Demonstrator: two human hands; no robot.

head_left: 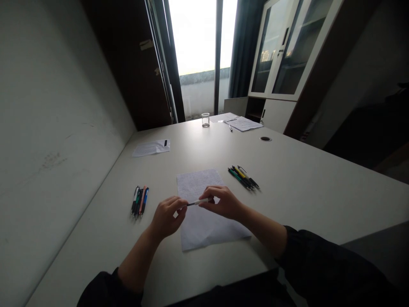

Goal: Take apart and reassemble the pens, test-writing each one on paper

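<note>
Both hands hold one slim pen (194, 203) above the paper, roughly level. My left hand (168, 216) pinches its dark end between thumb and fingers. My right hand (225, 202) is closed around the white part; the fingers hide some of that end. Beneath them lies a written sheet of paper (204, 232) with rows of handwriting on its upper part. A group of several pens (139, 201) lies side by side on the left, in white, green, pink and blue. Another group of several pens (243, 178), green, yellow and white with black, lies beyond my right hand.
On the white table (303, 187), a paper with a black strip (151, 148) lies at the far left. A clear glass (205, 120) stands at the far end, near stacked papers (244, 123) and a loose pen (230, 127). A round cable hole (265, 139) is at right.
</note>
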